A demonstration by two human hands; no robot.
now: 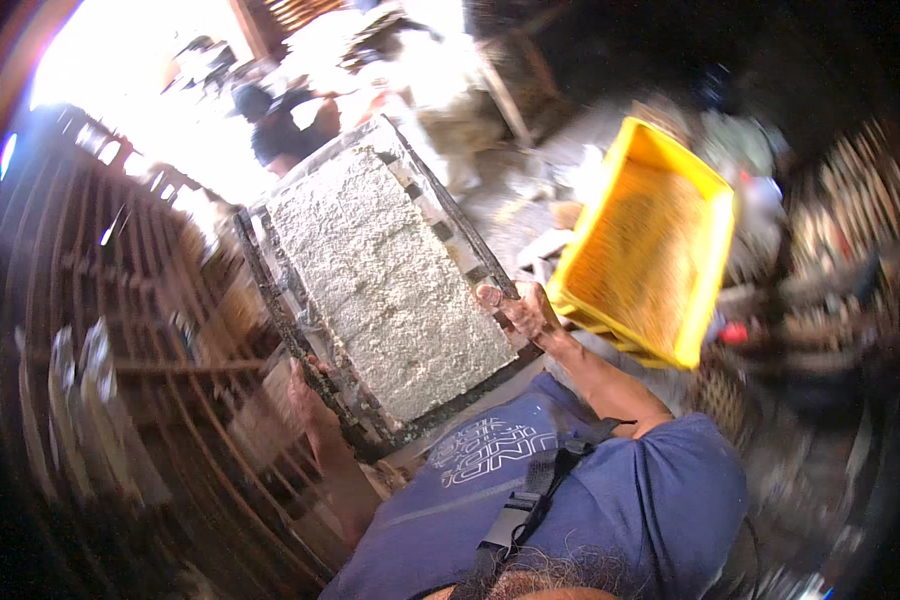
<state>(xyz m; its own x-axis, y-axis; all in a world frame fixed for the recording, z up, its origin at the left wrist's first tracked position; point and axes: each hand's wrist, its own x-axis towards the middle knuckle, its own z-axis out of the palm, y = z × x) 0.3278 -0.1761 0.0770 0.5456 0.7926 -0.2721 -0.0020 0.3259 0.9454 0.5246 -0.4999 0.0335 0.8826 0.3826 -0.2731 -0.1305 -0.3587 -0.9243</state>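
Observation:
Between my hands is a dark-edged rectangular tray (468,247), held out in front of my body. A pale, rough, crumbly slab (395,285) covers most of it, and its kind I cannot make out. Dark gaps and light patches show along the tray's long sides. My left hand (316,402) is closed on the near left side of the tray, its fingers partly hidden beneath. On the right side my right hand (522,312) grips the tray's edge, thumb on top.
A yellow plastic crate (718,250) stands tilted in view at my right. Slatted racks (180,390) rise close on the left, with more slats (850,200) far right. Beyond the tray another person (285,120) bends near bright light. A wooden post (505,95) leans behind.

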